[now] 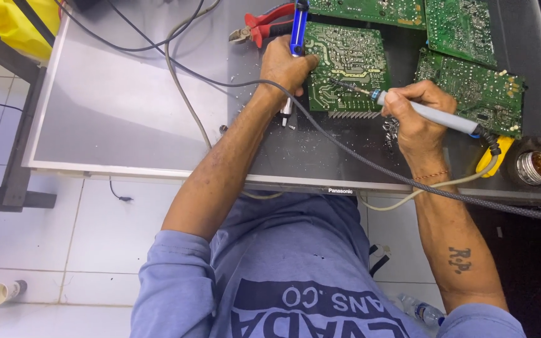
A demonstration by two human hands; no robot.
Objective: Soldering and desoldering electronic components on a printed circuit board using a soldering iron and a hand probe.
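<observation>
Hands at work over a green circuit board [347, 66], square in outline, its solder side up and laced with pale copper tracks; a toothed strip of metal fins shows along its near edge. Right hand [416, 116] is closed in a pen grip round a soldering iron [430, 114], a slim grey barrel with a blue collar, whose thin metal tip rests on the board's near right part. Left hand [286, 66] is wrapped round a blue desoldering pump [297, 31], a narrow tube held upright at the board's left edge.

Board lies on a large flat panel [126, 106] with a dull grey sheen and a pale frame, serving as a worktop. Braided dark cable [345, 150] crosses the panel beneath both forearms, beside a smooth beige cord [186, 103]. Red-handled pliers [264, 26] lie just beyond the left hand. Three more green boards [471, 87] sit further off and to the right. Small round tin [535, 167] of amber flux stands at the near right, beside a yellow handle [494, 159]. Specks of solder are scattered near the hands.
</observation>
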